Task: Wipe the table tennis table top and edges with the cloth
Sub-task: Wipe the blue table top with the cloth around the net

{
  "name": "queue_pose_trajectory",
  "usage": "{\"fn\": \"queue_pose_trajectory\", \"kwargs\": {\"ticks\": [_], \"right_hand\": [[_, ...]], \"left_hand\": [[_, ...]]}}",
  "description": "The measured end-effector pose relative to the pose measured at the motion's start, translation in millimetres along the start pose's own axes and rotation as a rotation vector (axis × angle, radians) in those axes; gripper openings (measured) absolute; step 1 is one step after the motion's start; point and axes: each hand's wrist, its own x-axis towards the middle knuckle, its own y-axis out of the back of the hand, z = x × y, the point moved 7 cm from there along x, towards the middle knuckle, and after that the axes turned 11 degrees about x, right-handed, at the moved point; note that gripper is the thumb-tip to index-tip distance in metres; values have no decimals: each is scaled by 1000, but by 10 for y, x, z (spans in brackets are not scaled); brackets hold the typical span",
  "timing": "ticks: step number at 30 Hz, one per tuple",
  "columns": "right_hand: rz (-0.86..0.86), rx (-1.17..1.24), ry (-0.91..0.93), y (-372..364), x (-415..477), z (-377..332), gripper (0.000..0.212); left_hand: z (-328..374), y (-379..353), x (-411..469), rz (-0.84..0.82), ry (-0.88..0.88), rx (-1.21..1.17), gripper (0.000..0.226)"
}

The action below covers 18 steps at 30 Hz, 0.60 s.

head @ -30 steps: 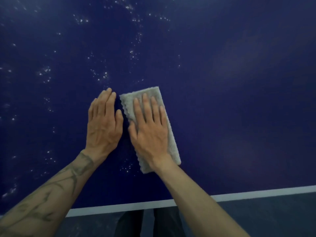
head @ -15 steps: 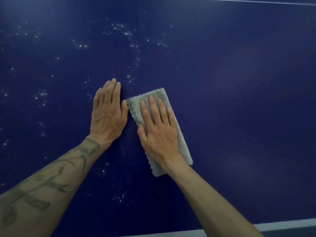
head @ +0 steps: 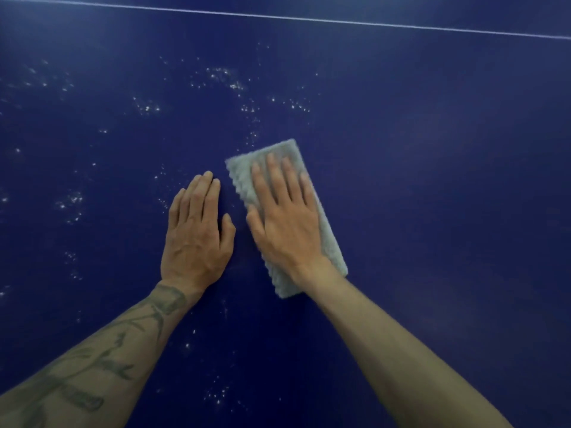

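Right hand (head: 287,230) lies flat, hiding much of blurred cloth (head: 241,177).

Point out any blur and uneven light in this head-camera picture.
Head view: the cloth is smeared at its far corner, motion blur; the left hand is sharper; the table top is dim, with a faint paler sheen at right and white specks glinting at left.

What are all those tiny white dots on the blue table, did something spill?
Small white specks lie scattered on the dark blue table tennis table top, mostly left of and beyond the folded grey cloth under the flat right hand. Right of the cloth it looks clean. Droplets or dust: cannot tell.
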Motion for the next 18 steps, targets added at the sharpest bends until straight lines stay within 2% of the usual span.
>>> {"fn": "queue_pose_trajectory", "kwargs": {"ticks": [1,3,7,10,12,16,18], "right_hand": [[-16,3,43,-7,-100,12,68],[-15,-13,11,83,-177,236,68],[38,-50,-247,388,262,769,68],[112,-21,-355,463,729,776,69],[95,19,-300,355,834,551,69],[-15,-40,32,124,388,161,67],[-27,-63,0,196,246,360,67]], "left_hand": [[1,4,2,0,2,-3,59],[6,2,6,-5,10,-15,60],[2,2,29,-4,17,-21,59],[6,1,33,-2,19,-24,59],[-8,-6,38,-2,17,-18,59],[-11,-6,24,5,6,-10,60],[-1,-5,21,6,7,-16,59]]}}
